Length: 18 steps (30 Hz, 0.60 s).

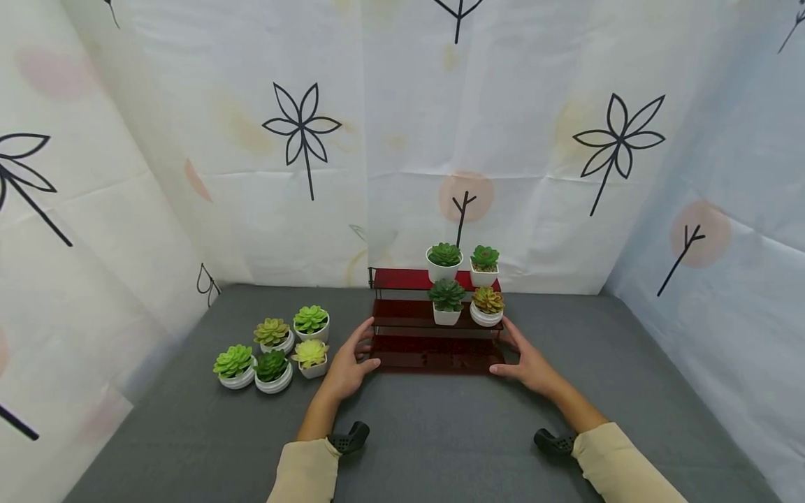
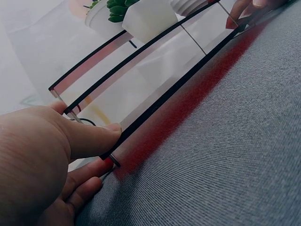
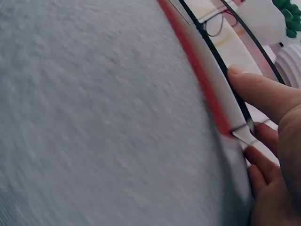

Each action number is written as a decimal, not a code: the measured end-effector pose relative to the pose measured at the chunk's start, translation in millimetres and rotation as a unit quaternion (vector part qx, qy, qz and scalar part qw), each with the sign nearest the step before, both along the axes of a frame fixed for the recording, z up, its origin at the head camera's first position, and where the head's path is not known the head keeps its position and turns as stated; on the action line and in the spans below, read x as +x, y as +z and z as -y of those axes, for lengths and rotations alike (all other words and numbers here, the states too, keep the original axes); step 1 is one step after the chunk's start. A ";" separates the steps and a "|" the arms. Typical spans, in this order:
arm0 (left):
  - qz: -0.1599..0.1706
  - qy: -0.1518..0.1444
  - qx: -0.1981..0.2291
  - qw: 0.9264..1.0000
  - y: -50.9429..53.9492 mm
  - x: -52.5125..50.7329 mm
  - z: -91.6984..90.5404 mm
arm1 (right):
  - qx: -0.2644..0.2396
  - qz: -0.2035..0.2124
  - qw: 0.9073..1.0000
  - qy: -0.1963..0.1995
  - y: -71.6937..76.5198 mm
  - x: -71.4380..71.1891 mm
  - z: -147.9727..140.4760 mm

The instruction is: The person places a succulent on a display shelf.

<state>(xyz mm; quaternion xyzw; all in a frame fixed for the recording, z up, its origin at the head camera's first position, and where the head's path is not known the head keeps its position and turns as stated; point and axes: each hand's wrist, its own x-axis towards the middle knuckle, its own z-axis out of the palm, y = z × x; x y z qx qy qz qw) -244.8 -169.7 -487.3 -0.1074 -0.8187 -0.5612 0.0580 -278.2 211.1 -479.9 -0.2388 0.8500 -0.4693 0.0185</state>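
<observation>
A dark red three-tier shelf (image 1: pixel 434 355) stands on the grey cloth. My left hand (image 1: pixel 347 367) grips its left end, the thumb on the bottom tier's front edge and the fingers at the side, as the left wrist view shows for that hand (image 2: pixel 47 155). The right end is held likewise by my right hand (image 1: pixel 533 367); in the right wrist view this hand (image 3: pixel 277 141) has its thumb on the front edge. Two potted succulents (image 1: pixel 444 264) (image 1: pixel 484 267) are on the top tier, and two more (image 1: pixel 446 302) (image 1: pixel 487 307) on the middle one. The bottom tier is bare.
Left of the shelf, several potted succulents stand in a group on the cloth, among them a bright green one (image 1: pixel 311 321), a yellow one (image 1: pixel 311 354) and a dark green one (image 1: pixel 272 367). Patterned white fabric (image 1: pixel 402 140) hangs behind and at both sides.
</observation>
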 end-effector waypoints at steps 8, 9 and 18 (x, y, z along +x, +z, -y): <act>0.005 -0.009 0.002 1.000 0.3 5.6 3.0 | 0.021 0.005 0.999 0.026 3.0 -1.2 -4.9; 0.006 -0.012 0.002 1.000 0.3 6.1 3.1 | 0.020 0.006 0.999 0.027 2.9 -1.0 -5.3; -0.018 0.025 -0.023 0.999 3.3 8.3 -7.8 | 0.019 0.010 1.000 0.022 1.7 -0.9 -8.5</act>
